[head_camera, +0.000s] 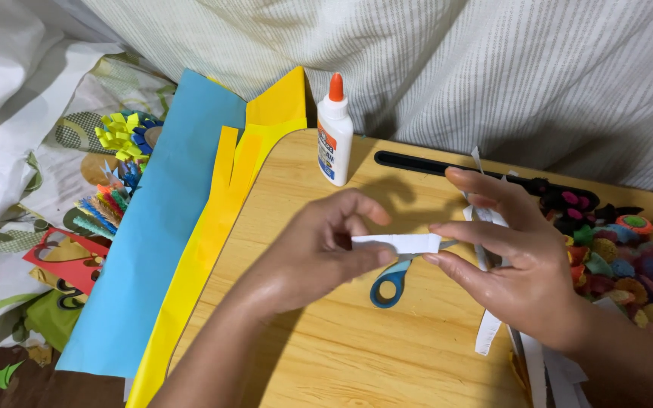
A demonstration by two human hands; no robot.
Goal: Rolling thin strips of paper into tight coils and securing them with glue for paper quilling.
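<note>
White folded paper strip, light and easily creased, sits mid-frame; our left hand pinches one end, our right hand fingertips steady the other, above blue-handled scissors.

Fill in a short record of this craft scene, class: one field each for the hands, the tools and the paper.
Left hand: pinches one end of a white paper strip
Right hand: fingertips on the strip's other end
Tools: scissors under the strip, glue bottle upright behind
Paper: blue sheet and yellow sheet at the left of the wooden board
</note>
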